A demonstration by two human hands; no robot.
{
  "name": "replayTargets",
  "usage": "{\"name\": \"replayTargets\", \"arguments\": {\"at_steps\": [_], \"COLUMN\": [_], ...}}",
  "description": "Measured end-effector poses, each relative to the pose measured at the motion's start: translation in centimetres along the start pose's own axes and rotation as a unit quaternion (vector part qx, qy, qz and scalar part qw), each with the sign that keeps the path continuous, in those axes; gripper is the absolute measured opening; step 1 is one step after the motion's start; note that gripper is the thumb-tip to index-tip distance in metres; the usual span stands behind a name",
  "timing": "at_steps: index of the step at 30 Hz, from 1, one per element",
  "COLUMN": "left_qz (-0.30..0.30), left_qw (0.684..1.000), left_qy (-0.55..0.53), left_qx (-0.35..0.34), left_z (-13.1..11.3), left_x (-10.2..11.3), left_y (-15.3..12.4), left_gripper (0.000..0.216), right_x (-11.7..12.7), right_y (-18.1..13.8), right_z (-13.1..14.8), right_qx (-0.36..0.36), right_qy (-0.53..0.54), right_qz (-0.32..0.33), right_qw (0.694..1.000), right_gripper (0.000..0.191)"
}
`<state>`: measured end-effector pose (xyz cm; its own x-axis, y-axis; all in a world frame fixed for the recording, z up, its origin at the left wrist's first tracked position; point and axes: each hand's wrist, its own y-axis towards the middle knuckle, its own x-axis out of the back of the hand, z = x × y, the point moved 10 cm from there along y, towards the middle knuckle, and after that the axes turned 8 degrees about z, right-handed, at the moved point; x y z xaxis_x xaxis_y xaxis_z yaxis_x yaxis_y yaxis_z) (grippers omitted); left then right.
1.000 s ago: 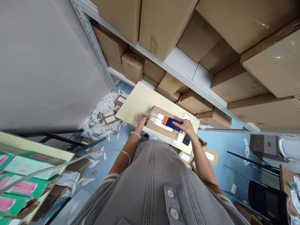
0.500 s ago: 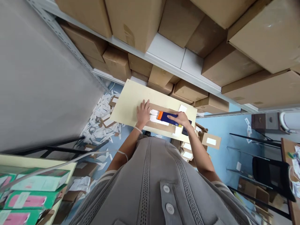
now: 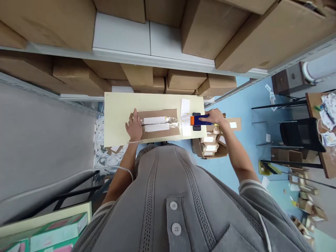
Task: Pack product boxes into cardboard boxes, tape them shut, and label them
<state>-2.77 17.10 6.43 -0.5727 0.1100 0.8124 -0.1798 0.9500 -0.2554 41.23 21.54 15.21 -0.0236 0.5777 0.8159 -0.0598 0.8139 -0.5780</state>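
Note:
A flat cardboard box (image 3: 172,132) with white strips on its top lies on a pale yellow table (image 3: 117,105). Clear tape (image 3: 172,120) runs along its middle to the right end. At the box's left end rests my left hand (image 3: 134,126), fingers spread and lying flat. My right hand (image 3: 215,117) is wrapped round a blue and orange tape dispenser (image 3: 203,120), beyond the box's right end. Partly beneath the dispenser is a dark phone (image 3: 196,127). White paper slips (image 3: 186,130) lie between the box and the phone.
Shelves (image 3: 157,61) loaded with cardboard boxes stand along the table's far side. An open carton (image 3: 198,148) of small labelled boxes sits below the table's right end. Paper scraps (image 3: 101,157) cover the floor at left. A black chair (image 3: 299,132) stands at right.
My right hand has moved right with the tape dispenser, from over the box to past its right end. Tape now shows along the box. My left hand stays at the left end; the view has turned.

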Motion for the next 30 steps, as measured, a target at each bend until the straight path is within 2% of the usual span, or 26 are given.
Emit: {"name": "replayTargets", "arguments": {"at_steps": [5, 8, 11, 13, 15, 18, 20, 23, 26, 27, 28, 30], "left_qz": [-0.008, -0.008, 0.005, 0.012, 0.014, 0.016, 0.017, 0.022, 0.026, 0.024, 0.024, 0.016], "left_qw": [1.0, 1.0, 1.0, 0.999, 0.998, 0.997, 0.996, 0.993, 0.982, 0.977, 0.971, 0.96], "left_qy": [0.007, 0.006, -0.02, -0.046, -0.063, -0.075, -0.085, -0.119, -0.183, -0.209, -0.234, -0.277], "left_qx": [0.0, 0.004, 0.014, 0.017, 0.014, 0.003, 0.003, 0.001, -0.035, -0.044, -0.047, -0.03], "left_z": [-0.3, -0.3, -0.1, 0.0, 0.0, 0.0, 0.3, 1.0, 1.4, 1.6, 2.0, 3.1], "left_x": [0.2, 0.1, -0.2, -0.4, -0.5, -0.6, -0.7, -0.9, -1.1, -1.2, -1.3, -1.4], "left_y": [-0.2, -0.1, 0.1, 0.1, 0.1, 0.1, 0.2, 0.5, 1.1, 1.3, 1.4, 1.5], "left_gripper": [0.057, 0.057, 0.058, 0.058, 0.059, 0.06, 0.06, 0.061, 0.064, 0.066, 0.069, 0.08], "right_x": [-3.8, -5.4, -6.8, -8.2, -10.0, -12.0, -12.1, -10.0, -5.4, -2.9, 0.4, 7.4], "right_y": [4.4, 5.9, 7.3, 8.0, 8.0, 6.3, 4.5, 1.3, -1.1, -1.5, -1.8, -2.5], "right_z": [5.9, 7.7, 7.1, 5.8, 4.4, 3.0, 2.3, 0.8, 0.8, 1.7, 3.4, 8.8], "right_qx": [0.034, 0.064, 0.05, 0.002, -0.066, -0.144, -0.156, -0.144, -0.107, -0.079, -0.019, 0.127], "right_qy": [-0.036, 0.004, 0.104, 0.198, 0.314, 0.459, 0.487, 0.489, 0.494, 0.495, 0.491, 0.458], "right_qz": [0.019, 0.019, 0.03, 0.061, 0.09, 0.09, 0.07, 0.011, -0.06, -0.099, -0.161, -0.266], "right_qw": [0.999, 0.998, 0.993, 0.978, 0.943, 0.872, 0.857, 0.86, 0.861, 0.859, 0.856, 0.839], "right_gripper": [0.052, 0.052, 0.048, 0.044, 0.038, 0.03, 0.026, 0.033, 0.048, 0.051, 0.052, 0.052]}}
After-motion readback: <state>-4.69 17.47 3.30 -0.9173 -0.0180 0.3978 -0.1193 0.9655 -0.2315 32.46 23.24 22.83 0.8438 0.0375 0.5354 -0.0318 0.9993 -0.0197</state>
